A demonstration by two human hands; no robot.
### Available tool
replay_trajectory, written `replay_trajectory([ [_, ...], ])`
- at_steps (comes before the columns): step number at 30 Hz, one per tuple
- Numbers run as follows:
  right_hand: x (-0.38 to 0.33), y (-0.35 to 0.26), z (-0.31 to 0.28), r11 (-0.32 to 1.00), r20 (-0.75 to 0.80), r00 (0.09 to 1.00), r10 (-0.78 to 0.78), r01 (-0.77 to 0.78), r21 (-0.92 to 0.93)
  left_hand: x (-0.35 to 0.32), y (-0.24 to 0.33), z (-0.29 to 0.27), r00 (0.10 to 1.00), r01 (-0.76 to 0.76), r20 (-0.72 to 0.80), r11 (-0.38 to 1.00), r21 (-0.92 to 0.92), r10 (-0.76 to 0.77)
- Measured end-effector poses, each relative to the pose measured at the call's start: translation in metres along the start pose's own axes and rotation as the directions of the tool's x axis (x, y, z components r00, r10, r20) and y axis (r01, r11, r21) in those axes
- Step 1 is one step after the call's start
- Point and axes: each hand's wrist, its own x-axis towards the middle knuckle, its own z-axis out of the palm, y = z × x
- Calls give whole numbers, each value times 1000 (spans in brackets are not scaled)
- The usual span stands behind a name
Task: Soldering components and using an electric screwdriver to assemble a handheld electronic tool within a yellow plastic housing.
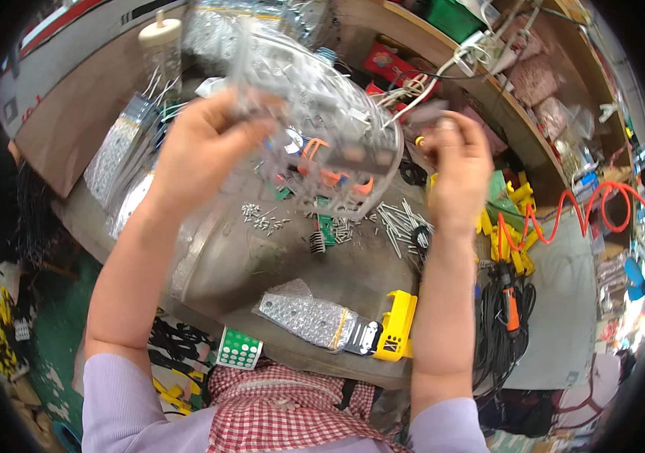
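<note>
My left hand (205, 147) is raised above the workbench and grips the left side of a clear plastic bag (322, 106) that holds grey metal parts and something orange. My right hand (458, 162) is up at the bag's right end, fingers pinched on its edge near a small yellow bit. The bag is blurred and hangs between both hands. Below it, on the grey metal bench top (254, 264), lie loose screws (262, 219), a heap of long metal pins (398, 223) and a small green circuit board (326, 226).
A bubble-wrapped flat part (307, 317) and a yellow tool (396, 328) lie at the bench's near edge. Bagged metal strips (122, 158) sit at the left. A coiled orange hose (586, 208), yellow parts (515, 226) and black cables (500, 317) are at the right; cluttered shelves stand behind.
</note>
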Motion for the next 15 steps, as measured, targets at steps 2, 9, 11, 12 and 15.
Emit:
replay_trajectory([
  [2,6,7,-52,989,-49,994,100,-94,112,38,-10,-7,992,-30,-120,997,76,39],
  [9,-81,-8,-129,899,62,898,435,-437,17,131,-116,-49,928,289,-305,932,219,-216],
  [11,-113,-17,-140,840,125,834,537,-543,15,107,-134,-44,820,61,-219,300,952,528],
  [12,-129,-24,-140,818,120,811,573,-575,-14,77,-102,2,866,-136,-127,472,871,484],
  [15,-166,-26,-125,877,270,889,369,-237,-418,-22,-10,99,829,-366,538,874,318,151],
])
